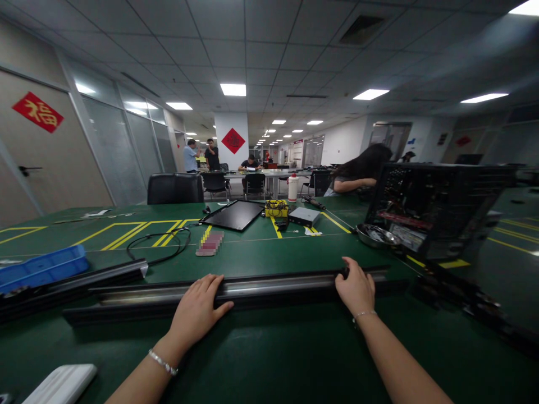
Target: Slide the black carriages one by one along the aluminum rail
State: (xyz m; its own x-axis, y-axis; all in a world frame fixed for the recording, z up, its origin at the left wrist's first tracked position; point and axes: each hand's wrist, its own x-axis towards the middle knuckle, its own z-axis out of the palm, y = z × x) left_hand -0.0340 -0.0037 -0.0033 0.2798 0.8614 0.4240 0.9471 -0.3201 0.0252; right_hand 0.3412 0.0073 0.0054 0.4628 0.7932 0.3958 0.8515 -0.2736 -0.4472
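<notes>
While our left hand [196,308] and right hand [356,289] both sit on the long metal rail [273,286], the rail lies crosswise on the green bench mat [269,359], right in front of us. Going left to right, relative to that rail: a white plastic block [61,384] sits just in front of its left end, partly cut off by the frame. Beyond that end, a blue plastic tray [42,268] rests behind a second dark rail [71,283]. Left hand: fingers [206,286] pressed together and curled over the rail, no pinch. Behind it are a black cable [160,247], a blurred pinkish item [209,243] and a black flat panel [233,215]. Further back, past the rail's middle, are a yellow cable-wrapped unit [277,208], a white bottle [293,188] and a grey box [304,216]. Right hand: fingers [347,275] close together, hooked over the rail's far edge, no pinch. Beyond the rail's right end are a metal dish [376,235] and an open PC case [438,210], with a co-worker [362,171] leaning in behind them.
</notes>
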